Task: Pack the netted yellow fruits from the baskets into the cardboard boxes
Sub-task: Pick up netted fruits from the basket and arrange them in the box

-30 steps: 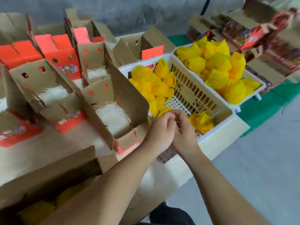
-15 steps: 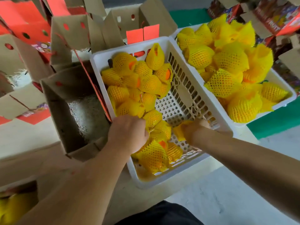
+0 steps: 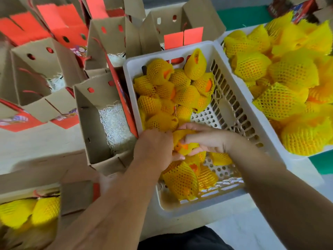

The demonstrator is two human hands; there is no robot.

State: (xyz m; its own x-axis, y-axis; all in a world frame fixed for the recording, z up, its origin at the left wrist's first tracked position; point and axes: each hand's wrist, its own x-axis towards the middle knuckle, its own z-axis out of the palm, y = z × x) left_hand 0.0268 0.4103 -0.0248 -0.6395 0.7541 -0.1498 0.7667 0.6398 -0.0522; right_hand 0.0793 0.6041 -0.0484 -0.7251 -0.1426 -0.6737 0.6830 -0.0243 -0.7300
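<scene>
A: Entry, head view. Where is the netted fruit (image 3: pixel 185 141) being handled?

B: Inside the near white basket (image 3: pixel 239 98), at its near-left part, raised a little above the other netted fruits (image 3: pixel 173 91) piled there. Yellow foam net, an orange patch showing through on its near side.

A: Hands?

B: Both on that one fruit. The left hand (image 3: pixel 155 150) comes in from the left, back of the hand to the camera, fingers curled under the fruit's left side. The right hand (image 3: pixel 203 138) reaches across from the right; its fingers wrap over the top and its thumb lies below, so the fruit is gripped between the two hands.

A: Nearest cardboard box?

B: An open box (image 3: pixel 93 123) stands just left of the basket, touching its left wall. White shredded padding (image 3: pixel 115 123) lies in its bottom; no fruit visible in it.

A: Further out?

B: A second white basket (image 3: pixel 281 152) to the right, heaped with larger netted fruits (image 3: pixel 281 73). More open boxes (image 3: pixel 45 73) with red flaps behind and to the left. At lower left a box (image 3: pixel 75 193) already containing netted fruits (image 3: pixel 32 212), blurred. All on a pale table (image 3: pixel 36 145).
</scene>
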